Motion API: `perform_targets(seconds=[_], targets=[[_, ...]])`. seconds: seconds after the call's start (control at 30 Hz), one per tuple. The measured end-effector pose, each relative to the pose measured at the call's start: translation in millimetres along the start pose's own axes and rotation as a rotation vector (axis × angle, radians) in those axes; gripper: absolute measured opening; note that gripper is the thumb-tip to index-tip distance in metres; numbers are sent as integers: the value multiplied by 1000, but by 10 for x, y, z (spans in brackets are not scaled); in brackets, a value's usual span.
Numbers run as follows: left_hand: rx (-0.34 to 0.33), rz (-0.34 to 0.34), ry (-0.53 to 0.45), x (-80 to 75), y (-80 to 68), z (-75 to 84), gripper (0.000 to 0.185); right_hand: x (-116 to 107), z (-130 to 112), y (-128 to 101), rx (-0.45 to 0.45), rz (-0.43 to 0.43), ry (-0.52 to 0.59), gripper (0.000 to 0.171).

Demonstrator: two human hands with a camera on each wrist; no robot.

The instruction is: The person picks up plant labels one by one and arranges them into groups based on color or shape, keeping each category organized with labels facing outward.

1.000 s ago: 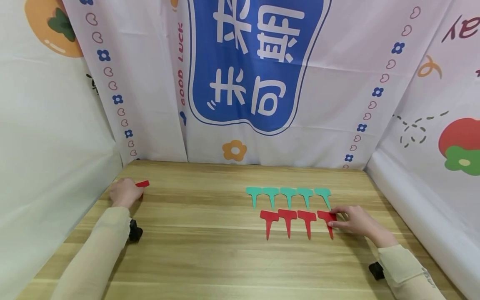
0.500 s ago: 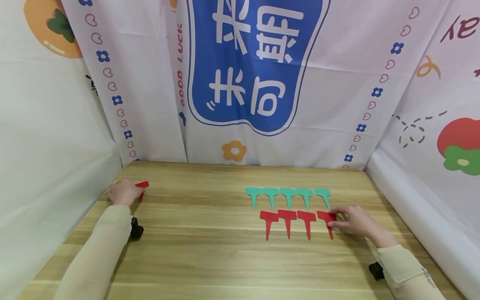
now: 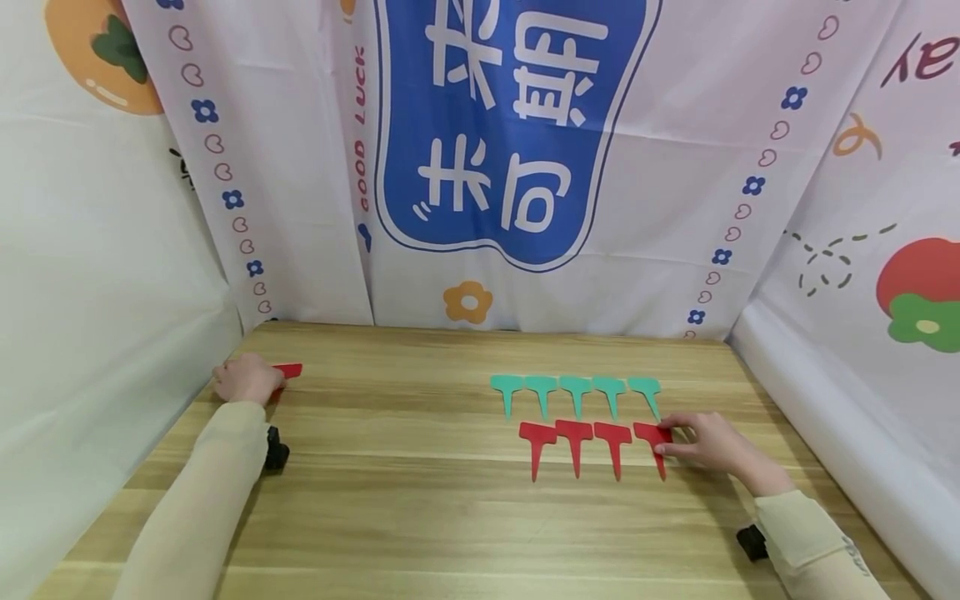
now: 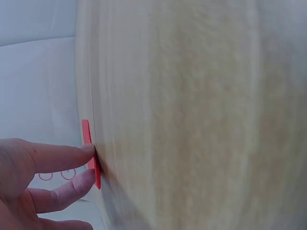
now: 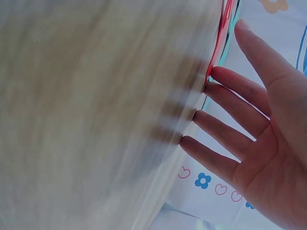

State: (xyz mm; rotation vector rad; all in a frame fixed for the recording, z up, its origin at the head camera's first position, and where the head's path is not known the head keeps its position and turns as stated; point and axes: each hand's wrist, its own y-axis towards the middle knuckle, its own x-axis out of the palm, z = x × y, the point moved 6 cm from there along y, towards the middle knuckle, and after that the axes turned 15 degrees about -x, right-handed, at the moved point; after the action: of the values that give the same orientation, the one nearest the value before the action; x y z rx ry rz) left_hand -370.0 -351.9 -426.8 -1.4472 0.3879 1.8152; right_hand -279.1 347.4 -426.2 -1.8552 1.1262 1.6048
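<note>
A printed cloth backdrop (image 3: 510,167) hangs behind and around a wooden table (image 3: 420,500), the largest things in view. On the table's right half lie two rows of flat plant tags: five green tags (image 3: 577,389) at the back and four red tags (image 3: 592,442) just in front of them (their stems point toward the person). The right hand (image 3: 708,442) lies flat on the table with its fingers (image 5: 230,86) straight and spread, the fingertips pressing the rightmost red tag of the row. Far off at the table's left edge, the left hand (image 3: 243,379) rests on a lone red tag (image 3: 288,371), its fingers (image 4: 57,155) straight, their tips touching the tag without curling round it.
</note>
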Motion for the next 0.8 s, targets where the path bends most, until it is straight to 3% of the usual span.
perform_targets(seconds=[0.8], targets=[[-18,-33,55,-15,-4,-6,69,-9,-4,3,-18,15,-5,41]])
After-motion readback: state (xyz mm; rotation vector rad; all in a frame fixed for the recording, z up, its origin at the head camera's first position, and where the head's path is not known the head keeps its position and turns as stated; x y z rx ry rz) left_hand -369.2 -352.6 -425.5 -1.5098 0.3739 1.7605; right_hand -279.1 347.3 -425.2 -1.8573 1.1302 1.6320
